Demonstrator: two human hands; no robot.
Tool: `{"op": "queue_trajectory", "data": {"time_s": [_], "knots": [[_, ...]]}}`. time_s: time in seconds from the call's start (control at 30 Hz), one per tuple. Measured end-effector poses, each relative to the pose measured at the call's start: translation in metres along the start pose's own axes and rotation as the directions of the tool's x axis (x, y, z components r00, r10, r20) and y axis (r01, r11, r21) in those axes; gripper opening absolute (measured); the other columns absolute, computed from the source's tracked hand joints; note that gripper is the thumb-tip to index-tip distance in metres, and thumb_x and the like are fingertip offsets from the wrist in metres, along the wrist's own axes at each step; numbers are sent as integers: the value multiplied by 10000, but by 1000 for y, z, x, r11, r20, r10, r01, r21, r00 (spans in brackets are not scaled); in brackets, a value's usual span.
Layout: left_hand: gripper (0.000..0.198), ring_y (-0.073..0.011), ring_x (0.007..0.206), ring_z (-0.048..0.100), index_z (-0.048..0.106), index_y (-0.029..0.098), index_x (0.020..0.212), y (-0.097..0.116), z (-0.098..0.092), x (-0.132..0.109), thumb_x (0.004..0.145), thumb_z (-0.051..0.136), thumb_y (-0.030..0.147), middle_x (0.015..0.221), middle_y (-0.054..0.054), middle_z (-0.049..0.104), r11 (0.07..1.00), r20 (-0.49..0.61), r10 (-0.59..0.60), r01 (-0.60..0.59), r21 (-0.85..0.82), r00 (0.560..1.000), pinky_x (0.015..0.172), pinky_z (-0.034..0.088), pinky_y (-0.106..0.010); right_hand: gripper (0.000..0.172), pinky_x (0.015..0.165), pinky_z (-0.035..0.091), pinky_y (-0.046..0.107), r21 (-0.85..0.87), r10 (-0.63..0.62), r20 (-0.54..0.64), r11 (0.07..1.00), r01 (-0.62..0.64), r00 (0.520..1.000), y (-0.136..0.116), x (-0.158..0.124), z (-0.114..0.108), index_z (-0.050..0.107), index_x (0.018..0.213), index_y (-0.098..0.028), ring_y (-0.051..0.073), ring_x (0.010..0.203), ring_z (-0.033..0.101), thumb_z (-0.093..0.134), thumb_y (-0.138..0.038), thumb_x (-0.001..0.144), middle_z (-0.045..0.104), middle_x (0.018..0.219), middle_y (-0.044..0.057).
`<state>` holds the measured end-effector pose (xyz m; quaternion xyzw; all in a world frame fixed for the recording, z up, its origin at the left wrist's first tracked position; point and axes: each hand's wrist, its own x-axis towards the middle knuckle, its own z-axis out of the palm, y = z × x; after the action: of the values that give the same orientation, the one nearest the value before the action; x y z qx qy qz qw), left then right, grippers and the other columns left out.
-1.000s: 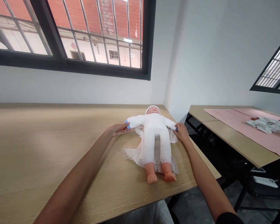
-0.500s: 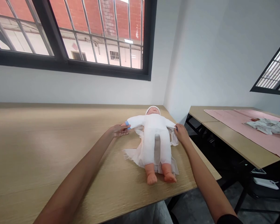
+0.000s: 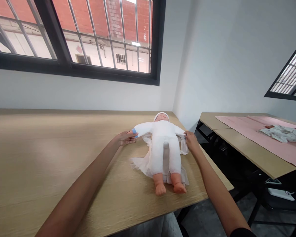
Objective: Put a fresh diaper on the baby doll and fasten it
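Observation:
A baby doll (image 3: 164, 129) in a white cloth body suit and white cap lies on its back on the wooden table (image 3: 64, 158), its bare feet toward me. Its arms are stretched out to both sides. My left hand (image 3: 126, 138) is closed on the doll's arm at the left, by a blue cuff band (image 3: 134, 132). On the other side my right hand (image 3: 191, 141) pinches the end of the other arm, whose hand is hidden by my fingers. Under the doll spreads a sheer white garment (image 3: 144, 163), showing at both sides of its body.
To the right stands a second table (image 3: 251, 149) with a pink cloth (image 3: 256, 135) and another doll (image 3: 282, 133) in patterned clothes. A dark chair (image 3: 283, 202) below it holds a white device (image 3: 281, 194). A barred window (image 3: 108, 36) is above my table.
Almost nothing differs. My right hand has shifted very slightly at the doll's arm end, and the doll lies in the same place.

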<state>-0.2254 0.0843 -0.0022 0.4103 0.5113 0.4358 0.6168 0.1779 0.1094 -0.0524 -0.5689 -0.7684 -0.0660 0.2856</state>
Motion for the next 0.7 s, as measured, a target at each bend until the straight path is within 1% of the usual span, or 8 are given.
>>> {"op": "queue_trajectory", "data": {"time_s": [0.13, 0.3, 0.47, 0.57, 0.63, 0.7], "knots": [[520, -95, 534, 541, 652, 138, 814, -3, -3, 5, 387, 926, 252, 614, 21, 612, 1000, 38, 24, -25, 12, 999, 563, 514, -236, 260, 794, 398, 274, 25, 25, 13, 999, -25, 1000, 1, 0, 3, 558, 1036, -136, 209, 930, 568, 374, -42, 880, 645, 1010, 110], [493, -86, 536, 522, 644, 137, 836, -5, -4, 8, 432, 908, 238, 624, 27, 600, 999, 63, 37, -38, 23, 997, 563, 505, -238, 286, 787, 408, 269, 71, 46, 18, 996, -47, 999, 3, 1, 7, 550, 1053, -138, 204, 928, 576, 377, -24, 856, 644, 1009, 108], [436, -83, 567, 537, 603, 145, 813, -7, -8, 13, 469, 869, 174, 653, 26, 597, 999, 30, 37, -38, 27, 999, 575, 515, -233, 329, 824, 440, 295, 129, 48, -34, 991, -43, 998, 8, 0, 13, 528, 1111, -156, 193, 909, 571, 444, -65, 807, 600, 1021, 93], [428, -79, 550, 530, 574, 148, 799, -8, -9, 16, 470, 847, 159, 661, 26, 590, 999, 13, 32, -32, 32, 999, 544, 508, -225, 352, 843, 445, 306, 111, 24, -74, 994, -16, 997, 11, -1, 15, 533, 1066, -150, 195, 914, 551, 473, -50, 734, 566, 1020, 93], [412, -77, 540, 522, 561, 153, 783, -8, -8, 16, 473, 832, 158, 642, 36, 573, 999, 10, 29, -29, 36, 1000, 532, 505, -220, 296, 836, 439, 310, 68, 33, -99, 997, -26, 995, 11, -2, 14, 544, 994, -150, 207, 921, 535, 488, -57, 718, 570, 984, 91], [390, -74, 530, 509, 551, 157, 765, -7, -8, 16, 479, 816, 159, 611, 50, 546, 999, 12, 27, -28, 40, 1000, 524, 502, -213, 197, 807, 429, 301, 28, 63, -102, 998, -60, 993, 11, -2, 11, 548, 918, -156, 213, 911, 527, 500, -83, 741, 587, 934, 86]]}}
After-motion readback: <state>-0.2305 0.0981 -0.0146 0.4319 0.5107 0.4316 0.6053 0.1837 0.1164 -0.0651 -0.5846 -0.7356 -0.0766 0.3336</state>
